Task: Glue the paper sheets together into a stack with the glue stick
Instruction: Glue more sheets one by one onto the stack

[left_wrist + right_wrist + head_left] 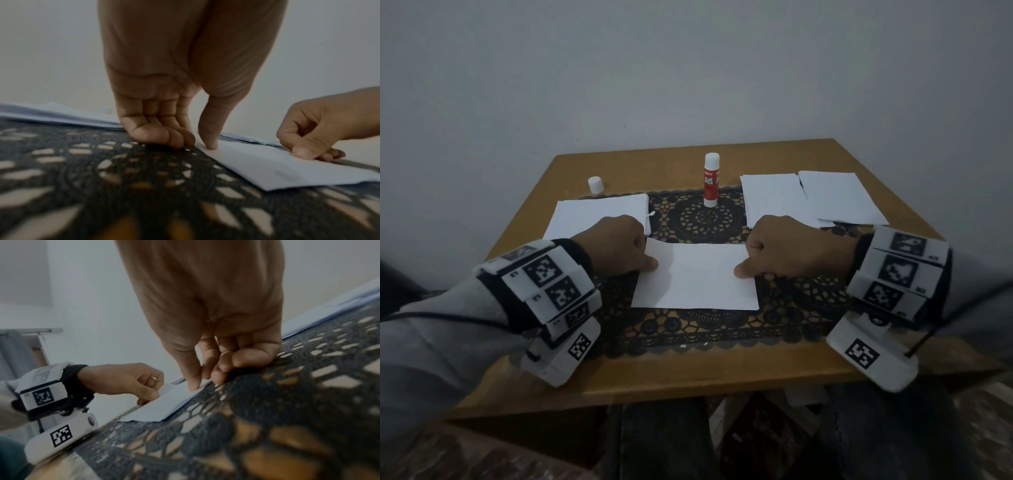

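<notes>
At the near centre of the table, the left hand (619, 245) and the right hand (787, 248) each pinch one short edge of a single white sheet (697, 277), thumb on top and curled fingers at or under the edge; both grips are narrow, closed on the paper alone. Seen from the left wrist, the left thumb tip (210, 142) presses the sheet's upper face while the other fingers fold against the black lace mat (709, 329) beneath. The sheet lies nearly flat on this mat, its far left corner slightly raised. Judged from this arrangement, the step in hand is positioning one sheet at the working spot, either as a base or for gluing; no glue can be made out on it. The next move would call for freeing one hand to fetch the glue stick (711, 180), which stands upright and uncapped at the far centre of the mat, its white cap (595, 184) set apart at far left on the wooden table (688, 373). A pile of sheets (599, 212) lies at left, and two more loose sheets (811, 198) overlap at far right. The stick's red label reads "GLUE STICK"; its brand line is too small to read.
</notes>
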`<state>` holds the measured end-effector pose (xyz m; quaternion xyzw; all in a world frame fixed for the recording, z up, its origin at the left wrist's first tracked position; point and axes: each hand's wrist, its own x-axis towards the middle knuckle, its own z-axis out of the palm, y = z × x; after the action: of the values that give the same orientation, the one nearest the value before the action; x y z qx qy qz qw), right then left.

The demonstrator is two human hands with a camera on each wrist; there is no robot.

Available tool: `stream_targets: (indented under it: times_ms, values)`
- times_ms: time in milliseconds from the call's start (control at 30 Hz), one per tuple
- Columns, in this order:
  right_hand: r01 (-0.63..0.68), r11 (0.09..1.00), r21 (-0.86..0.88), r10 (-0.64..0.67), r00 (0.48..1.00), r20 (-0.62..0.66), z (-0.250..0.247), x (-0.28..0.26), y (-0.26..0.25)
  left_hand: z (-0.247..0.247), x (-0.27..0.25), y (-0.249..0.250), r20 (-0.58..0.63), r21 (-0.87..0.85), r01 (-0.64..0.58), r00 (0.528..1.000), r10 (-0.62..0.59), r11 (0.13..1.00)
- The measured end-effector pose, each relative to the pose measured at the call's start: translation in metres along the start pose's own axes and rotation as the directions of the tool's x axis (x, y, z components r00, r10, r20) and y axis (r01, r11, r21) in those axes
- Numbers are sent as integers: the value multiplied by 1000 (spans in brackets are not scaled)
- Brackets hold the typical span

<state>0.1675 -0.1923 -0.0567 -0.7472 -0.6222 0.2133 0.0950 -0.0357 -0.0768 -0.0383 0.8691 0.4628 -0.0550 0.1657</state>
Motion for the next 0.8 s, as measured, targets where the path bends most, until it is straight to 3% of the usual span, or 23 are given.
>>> stream_targets:
  times_ms: [100, 200, 267, 333, 400, 433, 500, 633, 700, 800]
  values:
    - [-27, 994, -109, 26, 1000, -13, 1, 0, -4, 2, -8, 2, -50, 24, -14, 999, 15, 1000]
    - [-30, 947, -320, 4, 997, -83, 0, -7, -15, 3, -15, 1, 62, 85, -131, 990, 126, 988]
    - [47, 865, -500, -121, 986, -116, 2, -22, -33, 4, -18, 2, 123, 124, -165, 981, 150, 978]
    - [217, 803, -555, -217, 974, 67, 13, -39, -49, 4, -18, 1, 121, 116, -168, 981, 154, 979]
    - [354, 794, -494, -178, 913, 368, 25, -55, -63, 5, -18, 0, 107, 124, -175, 981, 162, 977]
    - [378, 789, -484, -147, 882, 449, 30, -58, -64, 7, -18, -1, 101, 134, -178, 981, 165, 975]
    - [343, 816, -465, -98, 875, 474, 27, -52, -55, 8, -17, -2, 92, 146, -186, 980, 174, 972]
    - [180, 849, -497, 36, 918, 395, 8, -25, -35, 9, -17, -4, 90, 141, -200, 978, 188, 970]
    - [197, 841, -503, 32, 911, 411, 13, -29, -35, 9, -16, -3, 94, 142, -203, 977, 191, 969]
    - [322, 818, -476, -43, 860, 508, 26, -50, -42, 10, -15, -3, 99, 146, -205, 976, 192, 968]
